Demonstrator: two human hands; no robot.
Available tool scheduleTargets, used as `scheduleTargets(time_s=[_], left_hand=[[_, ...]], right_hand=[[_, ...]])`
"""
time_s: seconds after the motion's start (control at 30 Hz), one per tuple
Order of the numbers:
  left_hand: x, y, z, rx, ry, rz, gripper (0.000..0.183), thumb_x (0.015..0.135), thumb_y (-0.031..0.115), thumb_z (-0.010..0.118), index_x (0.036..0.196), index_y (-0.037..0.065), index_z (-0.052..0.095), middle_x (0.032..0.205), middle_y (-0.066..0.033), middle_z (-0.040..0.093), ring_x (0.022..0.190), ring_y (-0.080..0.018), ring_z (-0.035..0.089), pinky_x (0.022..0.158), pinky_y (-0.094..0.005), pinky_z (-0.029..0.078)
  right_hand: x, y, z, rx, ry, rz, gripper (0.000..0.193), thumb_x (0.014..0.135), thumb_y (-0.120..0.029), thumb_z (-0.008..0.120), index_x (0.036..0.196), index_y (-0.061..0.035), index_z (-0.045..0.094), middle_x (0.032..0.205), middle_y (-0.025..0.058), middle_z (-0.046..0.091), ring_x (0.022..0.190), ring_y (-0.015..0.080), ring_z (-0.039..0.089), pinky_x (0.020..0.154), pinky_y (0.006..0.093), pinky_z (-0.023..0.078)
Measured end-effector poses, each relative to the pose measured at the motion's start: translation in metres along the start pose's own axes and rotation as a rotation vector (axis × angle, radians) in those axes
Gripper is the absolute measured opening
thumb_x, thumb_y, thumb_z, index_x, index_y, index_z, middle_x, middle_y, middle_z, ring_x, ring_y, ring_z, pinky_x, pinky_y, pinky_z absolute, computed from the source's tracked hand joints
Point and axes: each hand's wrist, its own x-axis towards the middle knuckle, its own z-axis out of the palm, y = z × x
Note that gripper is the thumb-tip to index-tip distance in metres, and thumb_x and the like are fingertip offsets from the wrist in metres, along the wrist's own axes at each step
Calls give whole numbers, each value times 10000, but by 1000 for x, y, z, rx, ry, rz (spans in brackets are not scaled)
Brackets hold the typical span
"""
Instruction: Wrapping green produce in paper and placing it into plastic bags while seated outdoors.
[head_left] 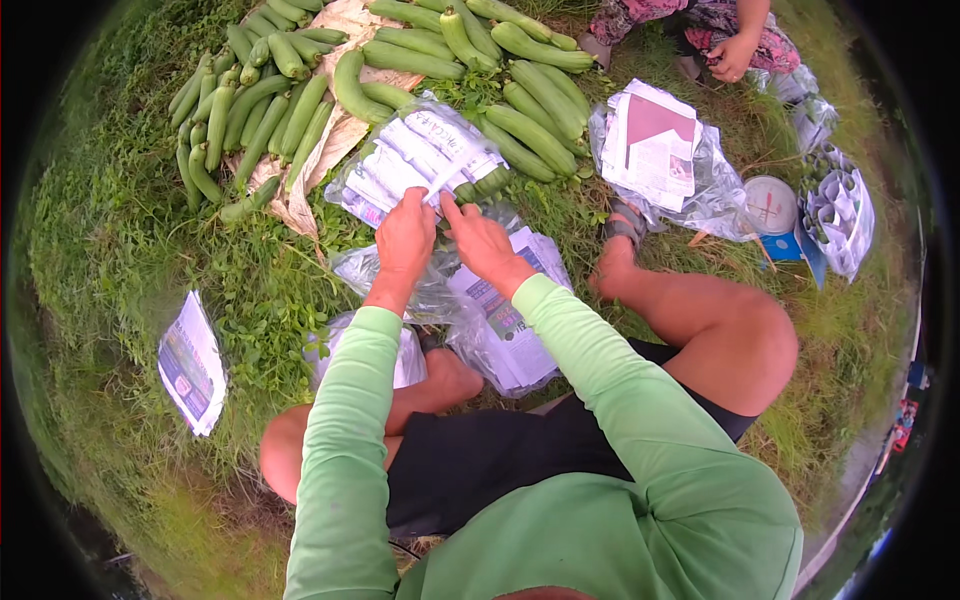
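In front of me on the grass lies a clear plastic bag [372,170] holding several long green gourds wrapped in white printed paper. Green gourd ends [490,183] show at its right side. Over the near edge of this bag, my left hand [405,240] and my right hand [483,243] are close together, fingers pinched. A narrow white strip [450,174] runs up from between the fingertips across the bag. Both hands appear to grip it; its lower end is hidden by the fingers.
Loose gourds [545,100] and a second heap [265,115] lie beyond. Newspaper sheets [655,140] on plastic, a round dial scale [771,205] and a bag of paper-wrapped items [838,215] are at right. More paper [510,330] lies by my legs. Another person's hand [735,57] shows at top right.
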Motion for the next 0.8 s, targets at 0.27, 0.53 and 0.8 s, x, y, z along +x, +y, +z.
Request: scheduleTargets(time_s=[0.27,0.53,0.8], left_hand=[[14,19,0,-30,-89,-3,250,1021,257,605,1232,127,641,904,-245,749,850,-469,719,766,-562,543],[8,14,6,241,-133,59,365,948,207,704,1276,75,613,1174,-253,696,1055,-485,662,911,-567,532],[31,4,42,122,-89,174,462,904,191,770,1290,4,600,1232,-251,655,1115,-478,635,939,-553,522]], right_hand=[[50,29,17,-281,95,-167,329,1000,-209,555,1313,-108,577,810,156,760,754,366,753,654,500,581],[32,41,-29,-434,-77,-285,342,994,-247,596,1303,-100,593,825,143,774,723,382,754,662,507,588],[-22,3,-283,-698,-397,-294,311,967,-311,729,1109,-35,708,969,200,762,947,433,738,813,532,580]])
